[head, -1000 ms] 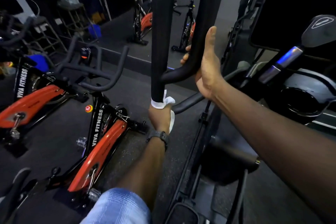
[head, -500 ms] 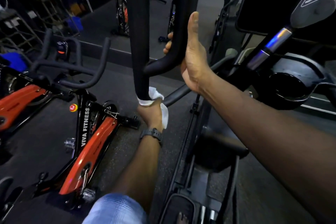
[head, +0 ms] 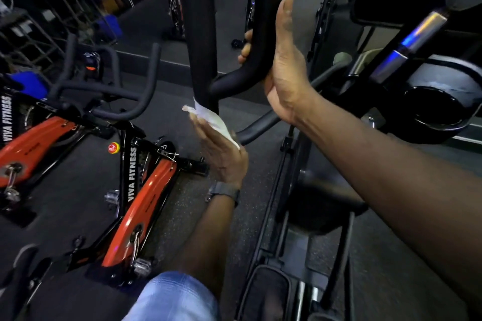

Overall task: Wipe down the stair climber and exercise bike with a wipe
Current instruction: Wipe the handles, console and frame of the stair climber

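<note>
White wipe [head: 212,118] lying flat on open, straight-fingered L hand [head: 221,154], just under bottom end of upright black bar [head: 200,34], long axis vertical, straight above; R hand [head: 283,68] wrapped round curved handle [head: 250,65] beside it, thumb up.

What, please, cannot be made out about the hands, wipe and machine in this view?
- Left hand: palm faces away; how it holds the wipe is hidden.
- Right hand: most of each finger is behind the handle.
- Post: top cut off by the frame edge.
- Stair climber's console: dark, cut off at the upper right.
</note>
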Demonstrator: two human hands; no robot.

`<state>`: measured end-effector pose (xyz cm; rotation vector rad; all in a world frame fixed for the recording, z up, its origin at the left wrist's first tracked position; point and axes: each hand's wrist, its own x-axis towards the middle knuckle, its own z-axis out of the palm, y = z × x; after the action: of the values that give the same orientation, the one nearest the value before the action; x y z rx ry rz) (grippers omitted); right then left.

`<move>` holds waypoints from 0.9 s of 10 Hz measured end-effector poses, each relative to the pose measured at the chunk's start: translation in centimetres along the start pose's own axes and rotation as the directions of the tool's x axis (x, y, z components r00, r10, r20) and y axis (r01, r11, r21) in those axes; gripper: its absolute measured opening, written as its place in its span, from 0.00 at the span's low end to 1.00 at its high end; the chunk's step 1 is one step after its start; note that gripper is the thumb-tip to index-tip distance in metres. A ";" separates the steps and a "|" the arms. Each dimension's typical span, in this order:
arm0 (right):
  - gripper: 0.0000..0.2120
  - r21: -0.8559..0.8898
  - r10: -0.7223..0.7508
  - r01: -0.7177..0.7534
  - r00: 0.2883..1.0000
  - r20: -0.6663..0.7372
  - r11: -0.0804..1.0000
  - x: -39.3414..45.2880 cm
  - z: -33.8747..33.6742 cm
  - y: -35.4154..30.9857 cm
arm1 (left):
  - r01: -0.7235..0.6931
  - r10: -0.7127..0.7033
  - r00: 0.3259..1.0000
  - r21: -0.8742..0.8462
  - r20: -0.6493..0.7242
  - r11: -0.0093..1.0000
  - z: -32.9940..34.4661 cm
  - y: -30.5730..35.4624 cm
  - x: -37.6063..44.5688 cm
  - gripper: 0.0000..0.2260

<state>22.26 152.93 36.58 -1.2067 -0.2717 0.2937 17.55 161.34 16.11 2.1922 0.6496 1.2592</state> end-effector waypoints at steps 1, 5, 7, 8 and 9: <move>0.26 0.054 -0.011 0.010 1.000 0.004 0.998 0.0 0.0 0.1 | -0.208 0.203 0.978 0.136 0.050 0.968 0.8 -1.7 -1.6 0.42; 0.26 0.041 0.005 -0.005 1.000 -0.008 0.999 -0.5 0.1 -0.4 | -0.525 0.391 0.787 0.185 0.477 0.831 2.3 -3.0 -5.8 0.26; 0.26 0.004 0.026 -0.026 1.000 0.009 1.000 -0.6 -0.2 -0.7 | -0.455 0.202 0.697 0.206 0.688 0.867 4.7 3.5 -1.5 0.14; 0.26 -0.027 0.039 -0.038 0.999 0.030 0.999 -0.4 -0.6 -0.7 | -0.251 0.025 0.786 0.282 0.618 0.926 5.8 6.0 1.6 0.10; 0.27 -0.066 0.055 -0.050 0.996 0.067 0.997 -0.2 -1.1 -0.5 | -0.026 -0.168 0.720 0.268 0.673 0.963 5.5 7.7 3.6 0.16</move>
<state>22.46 151.73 36.71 -1.2704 -0.3116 0.3753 25.11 156.76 21.04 2.5748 0.5864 0.2305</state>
